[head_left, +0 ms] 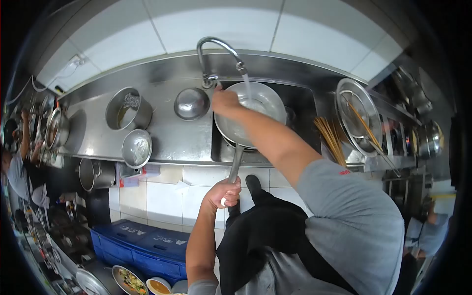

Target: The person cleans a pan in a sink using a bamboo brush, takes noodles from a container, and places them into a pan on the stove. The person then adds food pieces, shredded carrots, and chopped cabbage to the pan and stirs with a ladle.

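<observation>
Water (248, 87) streams from the faucet (221, 41) at the back of the sink (305, 115) into a metal pan (273, 110). We have that pan over the sink, its handle (237, 163) jutting past the sink's front edge. Our left hand (224, 193) is wrapped round the end of the handle, fingers folded, in front of the sink. Our right hand (226, 103) reaches across the pan to the tap (213, 77) at the sink's back left corner; we cannot tell whether its fingers pinch it or only press on it. Left of the sink we see a rounded metal bowl (191, 103), then a deep pot (144, 114) and an open bowl (137, 149). Wooden sticks (328, 139) lie at the sink's right edge, beside a wide metal strainer (351, 124).
</observation>
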`<state>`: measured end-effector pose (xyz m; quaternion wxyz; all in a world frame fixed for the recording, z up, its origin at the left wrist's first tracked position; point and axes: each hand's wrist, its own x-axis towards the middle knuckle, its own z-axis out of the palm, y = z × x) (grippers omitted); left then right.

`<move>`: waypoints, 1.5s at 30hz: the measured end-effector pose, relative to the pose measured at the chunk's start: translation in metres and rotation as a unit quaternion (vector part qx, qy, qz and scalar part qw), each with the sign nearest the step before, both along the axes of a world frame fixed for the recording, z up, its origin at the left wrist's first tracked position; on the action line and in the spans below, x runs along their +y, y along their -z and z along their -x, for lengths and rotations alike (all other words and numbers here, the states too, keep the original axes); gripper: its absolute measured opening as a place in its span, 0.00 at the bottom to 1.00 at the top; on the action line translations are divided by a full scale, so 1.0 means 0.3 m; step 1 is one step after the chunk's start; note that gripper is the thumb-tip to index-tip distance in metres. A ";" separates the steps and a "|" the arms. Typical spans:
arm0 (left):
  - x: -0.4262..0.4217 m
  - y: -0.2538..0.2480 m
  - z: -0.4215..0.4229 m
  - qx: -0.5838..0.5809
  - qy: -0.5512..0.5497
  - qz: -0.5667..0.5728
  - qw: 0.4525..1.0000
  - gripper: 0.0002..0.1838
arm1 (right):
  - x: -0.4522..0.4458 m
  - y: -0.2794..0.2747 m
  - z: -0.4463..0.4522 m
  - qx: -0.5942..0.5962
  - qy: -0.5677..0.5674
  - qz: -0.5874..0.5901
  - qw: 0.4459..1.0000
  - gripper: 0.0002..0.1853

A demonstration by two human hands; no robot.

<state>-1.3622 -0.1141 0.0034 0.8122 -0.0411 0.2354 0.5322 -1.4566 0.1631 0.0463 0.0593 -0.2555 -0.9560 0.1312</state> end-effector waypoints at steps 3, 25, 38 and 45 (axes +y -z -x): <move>0.004 -0.008 0.001 -0.022 -0.005 0.006 1.000 0.06 | -0.173 -0.063 -0.142 0.086 0.047 0.123 0.988 0.27; 0.007 0.030 0.045 -0.017 0.064 -0.047 0.997 0.08 | -0.861 0.666 -1.918 -0.352 0.360 0.492 0.711 0.29; 0.000 0.047 0.093 -0.067 0.070 -0.022 0.995 0.07 | -0.469 0.720 -1.712 -0.075 0.219 0.260 0.937 0.18; -0.006 0.092 0.101 -0.078 0.051 -0.038 0.995 0.07 | -0.591 0.472 -1.743 -0.157 0.341 0.427 0.823 0.18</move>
